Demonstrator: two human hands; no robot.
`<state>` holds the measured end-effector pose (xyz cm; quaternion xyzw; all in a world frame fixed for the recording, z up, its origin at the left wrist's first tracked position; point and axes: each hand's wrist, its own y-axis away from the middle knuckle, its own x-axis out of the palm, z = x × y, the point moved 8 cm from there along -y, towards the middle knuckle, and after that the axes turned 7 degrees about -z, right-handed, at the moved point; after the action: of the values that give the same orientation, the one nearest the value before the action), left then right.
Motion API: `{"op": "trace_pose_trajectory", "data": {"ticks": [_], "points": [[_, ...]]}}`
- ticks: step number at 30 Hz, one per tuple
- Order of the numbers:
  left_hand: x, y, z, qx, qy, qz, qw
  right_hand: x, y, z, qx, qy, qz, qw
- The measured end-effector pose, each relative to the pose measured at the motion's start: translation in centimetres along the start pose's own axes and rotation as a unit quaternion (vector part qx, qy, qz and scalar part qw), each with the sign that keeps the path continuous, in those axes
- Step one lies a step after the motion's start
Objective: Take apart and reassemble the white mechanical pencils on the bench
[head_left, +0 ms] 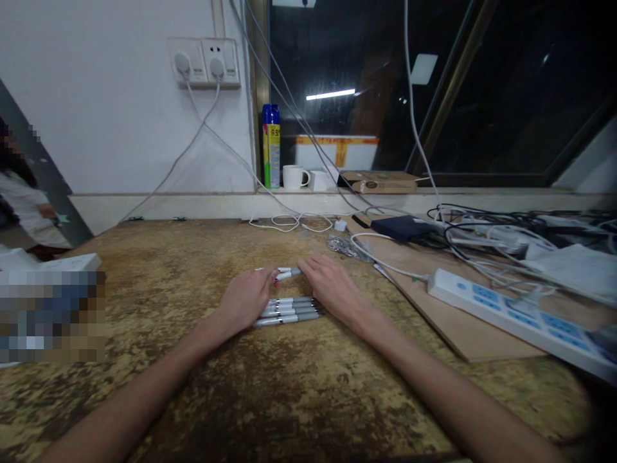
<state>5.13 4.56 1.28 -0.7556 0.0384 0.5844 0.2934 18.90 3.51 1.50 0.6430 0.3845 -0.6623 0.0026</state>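
My left hand (247, 297) is closed, with thumb and fingers pinching the left end of a white-and-grey pen (288, 274). The pen's grey right end is in the fingers of my right hand (331, 287), also closed. Just behind it, part of another white pen (284, 269) shows; whether it is held too I cannot make out. Nearer to me, several similar pens (289, 316) lie side by side on the worn wooden table (270, 399), their grey ends pointing right. My hands partly cover the ends of that row.
On the right are a brown board (463, 344), a white power strip (511, 312), a dark flat box (402, 227) and tangled cables. A clear plastic bag (344, 245) lies behind my right hand. A spray can (271, 148) and white mug (293, 177) stand on the sill. Someone is at far left.
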Motion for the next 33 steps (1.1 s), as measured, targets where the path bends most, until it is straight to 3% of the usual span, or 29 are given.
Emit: {"op": "trace_pose_trajectory", "data": {"ticks": [7,18,33], "points": [[-0.7,-0.1,0.7,0.038,0.086,-0.008,0.996,-0.7,0.1,-0.5,-0.006,-0.084,-0.035,0.996],[-1.2,0.1,0.6,0.063,0.129,-0.047,0.988,-0.7,0.5,-1.6,0.04,-0.286,-0.079,0.954],[-1.3,0.1,-0.1,0.074,0.132,-0.04,0.988,-0.8,0.5,-1.5,0.068,-0.345,-0.096,0.931]]}}
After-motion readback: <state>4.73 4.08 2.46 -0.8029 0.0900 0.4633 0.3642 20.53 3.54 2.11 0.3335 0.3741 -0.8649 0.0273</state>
